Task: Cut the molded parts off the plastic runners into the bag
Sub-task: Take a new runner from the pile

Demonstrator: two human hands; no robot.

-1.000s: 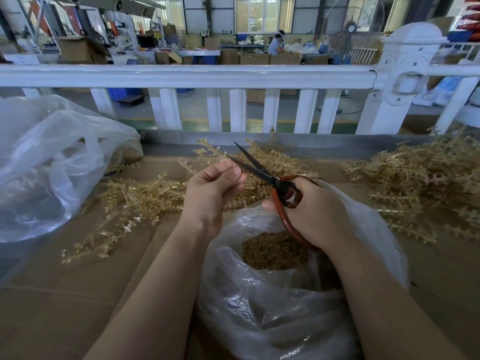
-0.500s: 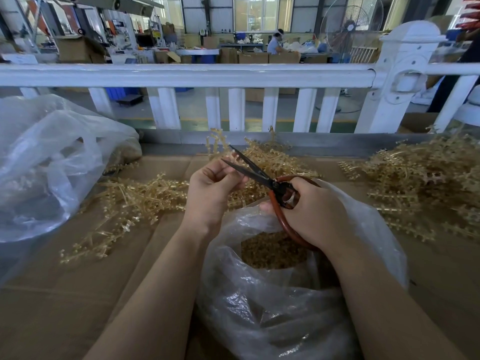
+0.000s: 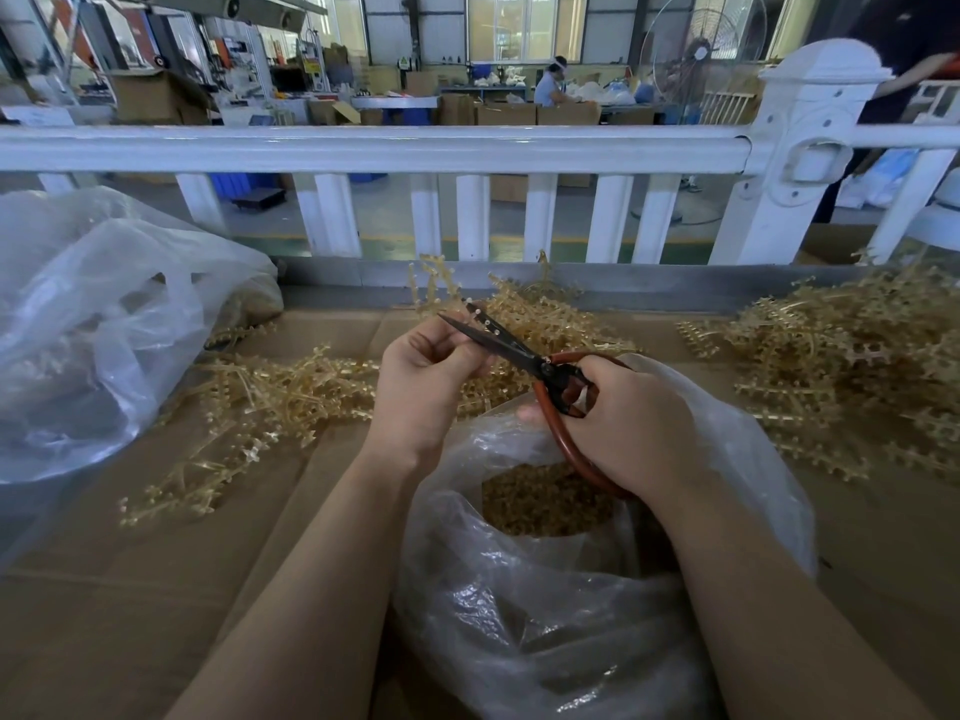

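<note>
My right hand (image 3: 628,423) grips red-handled scissors (image 3: 511,348), whose dark blades point up and left, nearly closed. My left hand (image 3: 423,374) pinches a thin amber plastic runner (image 3: 475,311) at the blades; most of the runner is hidden by my fingers. Both hands hover over the open mouth of a clear plastic bag (image 3: 545,615), and small amber cut parts (image 3: 545,504) fill its bottom.
Heaps of amber runners lie on the cardboard-covered table: one at left (image 3: 270,402), one behind my hands (image 3: 545,314), a big one at right (image 3: 841,366). Another clear bag (image 3: 98,324) bulges at far left. A white railing (image 3: 389,148) borders the table's far edge.
The scissor blades have closed from wide open to nearly shut. My left hand has turned and brought a runner end up to the blades. Both hands stay over the bag.
</note>
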